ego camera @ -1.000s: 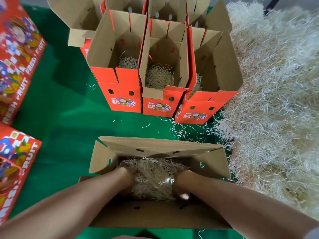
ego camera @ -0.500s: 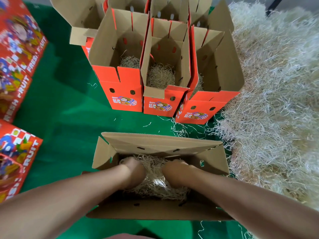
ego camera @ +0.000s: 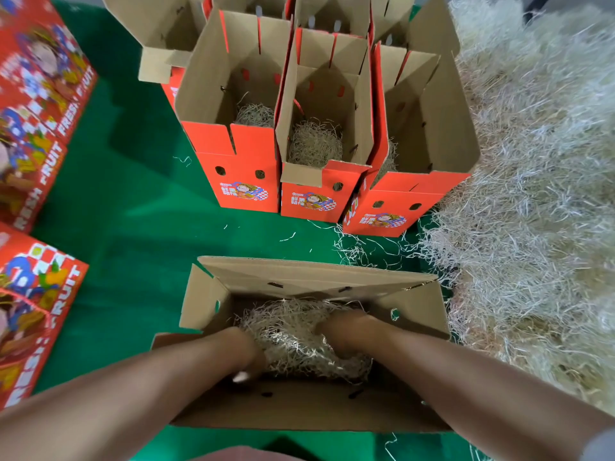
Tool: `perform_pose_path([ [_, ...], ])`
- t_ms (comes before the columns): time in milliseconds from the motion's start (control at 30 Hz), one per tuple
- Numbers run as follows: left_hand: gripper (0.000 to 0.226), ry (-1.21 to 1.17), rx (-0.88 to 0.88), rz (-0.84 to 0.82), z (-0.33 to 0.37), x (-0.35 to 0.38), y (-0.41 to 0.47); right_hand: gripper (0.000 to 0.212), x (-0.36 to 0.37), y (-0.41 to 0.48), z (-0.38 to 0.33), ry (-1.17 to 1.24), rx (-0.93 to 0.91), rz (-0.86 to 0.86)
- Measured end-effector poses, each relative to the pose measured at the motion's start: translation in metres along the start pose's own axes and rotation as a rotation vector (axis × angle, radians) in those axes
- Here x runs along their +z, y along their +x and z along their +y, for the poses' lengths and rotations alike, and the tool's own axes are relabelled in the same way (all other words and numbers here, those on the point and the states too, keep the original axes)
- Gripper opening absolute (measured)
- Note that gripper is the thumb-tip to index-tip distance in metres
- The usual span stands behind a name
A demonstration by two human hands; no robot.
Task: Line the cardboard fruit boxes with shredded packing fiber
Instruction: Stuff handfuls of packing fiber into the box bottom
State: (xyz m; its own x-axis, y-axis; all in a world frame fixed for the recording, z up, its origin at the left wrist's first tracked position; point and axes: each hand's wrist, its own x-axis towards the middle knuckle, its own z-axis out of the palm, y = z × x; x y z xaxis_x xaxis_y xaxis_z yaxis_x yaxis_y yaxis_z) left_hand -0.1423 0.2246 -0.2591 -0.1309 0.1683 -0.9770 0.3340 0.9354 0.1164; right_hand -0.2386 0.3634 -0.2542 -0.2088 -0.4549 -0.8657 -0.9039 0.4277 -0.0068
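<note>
While the left hand (ego camera: pixel 244 356) and right hand (ego camera: pixel 346 331) sit inside the open box (ego camera: pixel 299 407) — long axis left-right — the fiber wad (ego camera: pixel 293 331) lies between them; fingers buried, grip cannot be told.

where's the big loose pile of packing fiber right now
In the head view the loose fiber pile fills the right side, bordering the green mat, beside the rightmost upright red box and the near open box.
</note>
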Motion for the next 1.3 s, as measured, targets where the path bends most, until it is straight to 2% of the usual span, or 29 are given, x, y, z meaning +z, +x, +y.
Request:
perform_pose_path([
  [67, 0.034, -0.026, -0.018, 0.136, 0.000, -0.007, -0.009, 0.041, -0.004, -0.003, 0.002, 0.134, -0.009, 0.091],
  [167, 0.022, -0.097, -0.070, 0.474, 0.000, -0.017, -0.019, 0.032, -0.008, -0.003, -0.006, 0.231, 0.057, 0.255],
  [200, 0.019, -0.139, -0.085, 0.538, 0.000, -0.021, -0.020, 0.034, -0.008, -0.003, -0.010, 0.243, 0.073, 0.276],
  [267, 0.011, -0.258, -0.113, 0.522, 0.000, -0.027, -0.020, 0.031, -0.006, -0.001, -0.015, 0.277, 0.070, 0.261],
  [333, 0.016, -0.484, -0.148, 0.452, 0.000, -0.033, -0.016, 0.038, -0.002, 0.001, -0.018, 0.319, 0.055, 0.204],
  [367, 0.014, -0.678, -0.160, 0.421, -0.001, -0.034, -0.011, 0.037, -0.001, 0.003, -0.019, 0.344, 0.064, 0.180],
  [467, 0.014, -1.272, -0.150, 0.290, -0.002, -0.031, -0.007, 0.017, -0.001, 0.005, -0.018, 0.564, 0.120, 0.205],
  [567, 0.010, -1.653, -0.072, 0.136, -0.001, -0.027, -0.006, 0.017, -0.007, 0.006, -0.020, 0.723, 0.069, 0.223],
  [667, 0.006, -1.885, -0.090, 0.207, -0.001, -0.027, -0.005, 0.019, -0.010, 0.002, -0.022, 0.835, 0.058, 0.200],
  [800, 0.015, -1.670, -0.183, 0.385, -0.003, -0.026, -0.006, 0.019, -0.010, 0.005, -0.017, 0.873, 0.205, 0.136],
  [867, 0.015, -1.509, -0.203, 0.349, -0.006, -0.022, -0.012, 0.023, -0.012, 0.003, -0.008, 0.827, 0.280, 0.142],
  [1000, 0.019, -0.933, -0.243, 0.276, -0.013, -0.010, -0.021, 0.017, -0.002, -0.005, 0.020, 0.739, 0.412, 0.212],
  [1067, 0.021, -0.742, -0.211, 0.236, -0.010, -0.010, -0.020, 0.019, 0.002, -0.008, 0.021, 0.638, 0.356, 0.171],
  [1100, 0.023, -0.664, -0.218, 0.266, -0.006, -0.013, -0.020, 0.017, 0.003, -0.009, 0.017, 0.593, 0.310, 0.144],
  [1167, 0.032, -0.566, -0.297, 0.489, 0.000, -0.018, -0.020, 0.017, 0.000, -0.011, 0.005, 0.477, 0.257, 0.138],
  [1233, 0.041, -0.585, -0.378, 0.722, 0.002, -0.021, -0.020, 0.039, -0.003, -0.014, -0.008, 0.317, 0.228, 0.176],
  [1300, 0.050, -0.591, -0.408, 0.802, 0.000, -0.019, -0.018, 0.063, -0.001, -0.016, -0.017, 0.173, 0.156, 0.272],
])
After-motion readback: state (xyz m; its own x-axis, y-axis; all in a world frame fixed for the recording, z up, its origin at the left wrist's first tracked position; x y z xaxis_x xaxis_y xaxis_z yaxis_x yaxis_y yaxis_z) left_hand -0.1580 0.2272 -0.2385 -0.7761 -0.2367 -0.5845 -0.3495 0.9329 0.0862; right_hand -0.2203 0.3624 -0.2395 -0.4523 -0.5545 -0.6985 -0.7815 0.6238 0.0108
